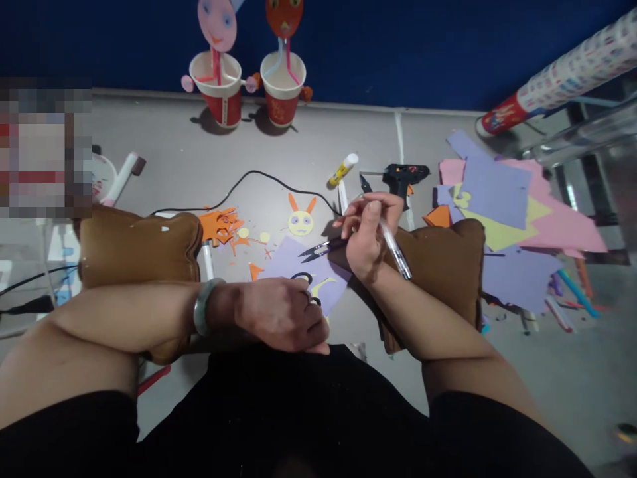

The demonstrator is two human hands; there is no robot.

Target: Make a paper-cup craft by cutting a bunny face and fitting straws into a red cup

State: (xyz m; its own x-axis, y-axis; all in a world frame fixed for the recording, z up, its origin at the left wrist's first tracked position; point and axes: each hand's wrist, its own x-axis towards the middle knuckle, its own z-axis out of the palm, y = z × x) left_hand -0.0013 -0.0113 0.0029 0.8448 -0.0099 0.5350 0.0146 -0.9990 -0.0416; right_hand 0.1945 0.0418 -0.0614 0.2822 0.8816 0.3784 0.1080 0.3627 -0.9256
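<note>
My right hand (pixel 373 232) is raised over the middle of the table, its fingers curled about a clear-barrelled pen (pixel 397 252) that slants down to the right. Just left of it lie dark-bladed snips (pixel 318 251). My left hand (pixel 283 315), below a jade bangle, is closed with its back to me; whatever its fingers hold is hidden. Beside its knuckles two black rounded loops (pixel 301 275) show against purple paper (pixel 328 275) with yellow pieces on it. Beyond the paper lies a yellow paper face with orange ears (pixel 300 222).
Brown cushions (pixel 139 249) lie under both forearms. Orange scraps (pixel 223 226), a glue stick (pixel 343 170), a black glue gun (pixel 405 176) and coloured paper sheets (pixel 497 192) are spread around. Two cup figures (pixel 283 99) stand at the back. A black cable (pixel 253 174) crosses the table.
</note>
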